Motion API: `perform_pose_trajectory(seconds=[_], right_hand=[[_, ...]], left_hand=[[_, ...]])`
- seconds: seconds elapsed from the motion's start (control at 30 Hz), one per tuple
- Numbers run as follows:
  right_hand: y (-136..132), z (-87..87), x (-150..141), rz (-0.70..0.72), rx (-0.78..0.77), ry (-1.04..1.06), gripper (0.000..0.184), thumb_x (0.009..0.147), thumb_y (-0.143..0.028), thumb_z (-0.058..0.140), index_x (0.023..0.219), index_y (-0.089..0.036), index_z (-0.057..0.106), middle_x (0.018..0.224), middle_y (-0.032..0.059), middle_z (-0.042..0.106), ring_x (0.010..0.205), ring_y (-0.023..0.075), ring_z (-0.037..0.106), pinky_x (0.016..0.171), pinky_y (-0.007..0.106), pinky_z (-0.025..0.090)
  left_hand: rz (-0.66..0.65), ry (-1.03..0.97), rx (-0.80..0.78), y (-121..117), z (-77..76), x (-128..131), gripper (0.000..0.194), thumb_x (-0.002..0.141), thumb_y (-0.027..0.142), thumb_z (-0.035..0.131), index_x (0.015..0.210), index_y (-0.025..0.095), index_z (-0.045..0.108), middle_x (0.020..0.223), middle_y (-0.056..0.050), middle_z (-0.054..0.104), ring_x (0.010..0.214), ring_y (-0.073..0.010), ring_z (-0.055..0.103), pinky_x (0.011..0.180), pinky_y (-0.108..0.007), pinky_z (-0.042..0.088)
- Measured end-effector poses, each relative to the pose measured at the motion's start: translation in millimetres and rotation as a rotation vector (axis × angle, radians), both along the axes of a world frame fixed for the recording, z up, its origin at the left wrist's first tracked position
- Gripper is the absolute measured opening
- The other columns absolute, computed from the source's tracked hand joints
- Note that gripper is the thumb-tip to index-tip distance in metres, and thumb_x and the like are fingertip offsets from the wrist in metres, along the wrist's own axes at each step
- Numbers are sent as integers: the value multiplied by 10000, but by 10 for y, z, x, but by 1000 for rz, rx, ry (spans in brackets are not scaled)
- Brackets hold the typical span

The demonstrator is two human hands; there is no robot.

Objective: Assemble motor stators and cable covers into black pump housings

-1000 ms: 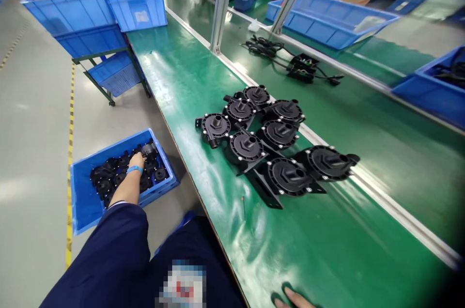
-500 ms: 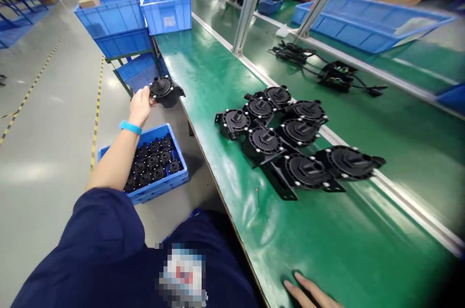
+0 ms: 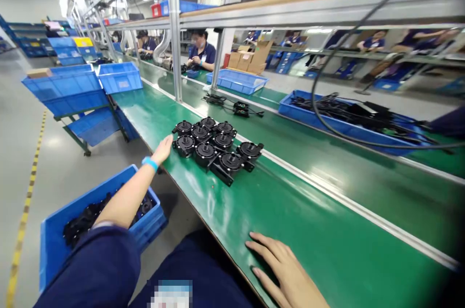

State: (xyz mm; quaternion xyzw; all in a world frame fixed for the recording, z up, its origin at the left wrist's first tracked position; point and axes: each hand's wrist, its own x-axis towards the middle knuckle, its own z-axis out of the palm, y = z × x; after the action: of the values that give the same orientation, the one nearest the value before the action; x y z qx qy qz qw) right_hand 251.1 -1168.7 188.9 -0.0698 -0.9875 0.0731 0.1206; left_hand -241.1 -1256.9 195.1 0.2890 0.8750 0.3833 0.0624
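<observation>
A cluster of several black round pump housings [image 3: 214,146] sits on the green conveyor belt [image 3: 290,211]. My left hand [image 3: 162,149], with a blue wristband, reaches across the belt's near edge. Its fingers are stretched out and rest against the left side of the nearest housing [image 3: 184,144], with nothing wrapped in them. My right hand [image 3: 286,269] lies flat on the belt near its front edge, fingers apart and holding nothing. On the floor at my left stands a blue crate [image 3: 54,230] with more black housings in it.
Stacked blue bins [image 3: 72,90] stand on a cart at the left, and another blue bin [image 3: 119,78] sits on the belt's far end. Behind the divider rail lie a black box with cables [image 3: 236,107] and a blue tray of cables [image 3: 345,124]. Aluminium posts [image 3: 174,32] rise mid-line. People [image 3: 199,53] work opposite.
My left hand lifted a housing out of the floor crate, carried it up to the belt and set it at the cluster's left side. My head rose, so more of the line shows.
</observation>
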Motion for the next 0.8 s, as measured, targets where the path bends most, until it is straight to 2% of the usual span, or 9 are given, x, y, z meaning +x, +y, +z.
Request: perform_pose_trajectory(seconds=[0.1, 0.2, 0.3, 0.37, 0.5, 0.57, 0.67, 0.73, 0.8], right_hand=[[-53, 14, 48, -25, -60, -46, 448, 1013, -421, 579, 1451, -333, 549, 1477, 63, 569, 1277, 226, 609, 1048, 407, 572], [-127, 21, 86, -38, -103, -63, 431, 1032, -416, 538, 1450, -313, 541, 1498, 76, 545, 1303, 244, 581, 1084, 459, 540], [-112, 41, 83, -28, -181, -72, 420, 1032, -387, 524, 1441, -291, 532, 1491, 99, 533, 1307, 257, 560, 1096, 488, 513], [15, 80, 4, 27, -265, -98, 398, 1017, -368, 542, 1407, -288, 543, 1441, 101, 555, 1284, 254, 559, 1084, 478, 507], [472, 164, -482, 76, -337, -110, 320, 1016, -365, 544, 1316, -258, 574, 1316, 104, 601, 1233, 264, 564, 1064, 495, 491], [660, 154, -831, 99, -310, -87, 328, 1014, -376, 550, 1310, -238, 573, 1307, 115, 601, 1229, 274, 567, 1065, 502, 492], [775, 34, -1262, 147, -238, -25, 428, 1005, -384, 559, 1404, -233, 520, 1247, 120, 618, 1157, 257, 624, 1021, 453, 550], [781, -83, -1411, 145, -143, 44, 512, 1013, -385, 536, 1500, -256, 443, 1254, 118, 623, 1143, 253, 654, 987, 427, 587], [782, -176, -1480, 160, -12, 98, 608, 1014, -383, 528, 1585, -309, 333, 1349, 107, 611, 1204, 267, 652, 976, 421, 607]], left_hand=[[75, 50, -28, -246, -287, 542, 629, 1046, 505, 406, 1573, 165, 354, 1659, -157, 316, 1579, -332, 178, 1285, -625, 110], [151, 71, -39, -255, -451, 817, 694, 1054, 538, 270, 1630, 155, 215, 1690, -151, 236, 1598, -325, 78, 1287, -620, 62], [184, 67, -48, -186, -451, 847, 691, 1046, 566, 261, 1626, 190, 246, 1683, -116, 277, 1596, -305, 112, 1295, -590, 67], [194, 53, -49, -170, -428, 823, 669, 1045, 567, 270, 1617, 221, 278, 1674, -92, 308, 1594, -292, 126, 1298, -578, 70], [215, 26, -21, -177, -417, 830, 641, 1044, 552, 303, 1605, 244, 312, 1660, -73, 343, 1588, -287, 153, 1298, -576, 78], [222, 17, 4, -169, -428, 850, 639, 1038, 549, 337, 1598, 242, 331, 1653, -73, 358, 1583, -290, 171, 1298, -578, 75], [234, 12, 40, -159, -449, 858, 652, 1022, 570, 379, 1586, 244, 359, 1641, -69, 380, 1580, -296, 181, 1300, -584, 68], [241, 14, 59, -169, -461, 845, 646, 1018, 591, 370, 1571, 259, 392, 1633, -55, 395, 1584, -294, 171, 1305, -585, 58], [236, 12, 73, -191, -470, 820, 623, 1024, 609, 315, 1546, 292, 438, 1624, -30, 412, 1589, -285, 160, 1310, -586, 46]])
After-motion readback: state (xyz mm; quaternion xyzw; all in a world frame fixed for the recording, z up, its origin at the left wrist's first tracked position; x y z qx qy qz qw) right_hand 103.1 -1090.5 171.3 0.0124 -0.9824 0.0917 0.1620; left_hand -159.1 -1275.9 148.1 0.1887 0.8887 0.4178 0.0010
